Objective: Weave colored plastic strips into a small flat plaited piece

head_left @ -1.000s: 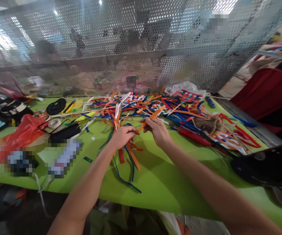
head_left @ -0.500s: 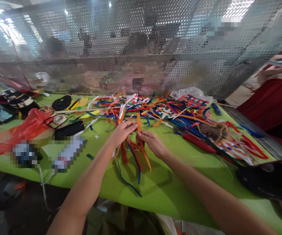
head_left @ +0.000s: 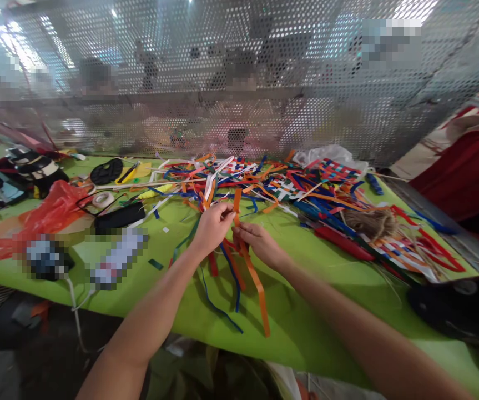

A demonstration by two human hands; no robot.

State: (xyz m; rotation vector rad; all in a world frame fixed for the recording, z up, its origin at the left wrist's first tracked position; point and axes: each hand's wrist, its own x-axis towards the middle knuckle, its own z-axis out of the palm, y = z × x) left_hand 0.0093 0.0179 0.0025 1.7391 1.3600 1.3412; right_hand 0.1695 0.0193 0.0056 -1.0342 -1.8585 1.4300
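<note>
My right hand (head_left: pixel 252 240) pinches an orange strip (head_left: pixel 259 289) over the green table. One end of the strip stands up between my hands; the long end hangs toward the table's front edge. My left hand (head_left: pixel 215 226) is closed, thumb and fingers pressed together, just left of the upper end and close to a bundle of strips. Whether it grips the orange strip itself is hard to see. Below my hands, blue strips (head_left: pixel 219 312) and a red strip (head_left: pixel 213 264) trail on the table. White strips (head_left: pixel 218 175) stick up behind my left hand.
Loose coloured strips and woven pieces (head_left: pixel 283 188) cover the table's back. A red-handled tool (head_left: pixel 343 243) and a twine bundle (head_left: pixel 374 222) lie right. A red plastic bag (head_left: pixel 50 214), black case (head_left: pixel 119 219) and tape roll (head_left: pixel 103 199) lie left. A perforated metal screen (head_left: pixel 181 122) stands behind.
The orange strip's lower end now hangs farther down and to the right, with more of its length showing below my right hand. Both hands stay nearly in place.
</note>
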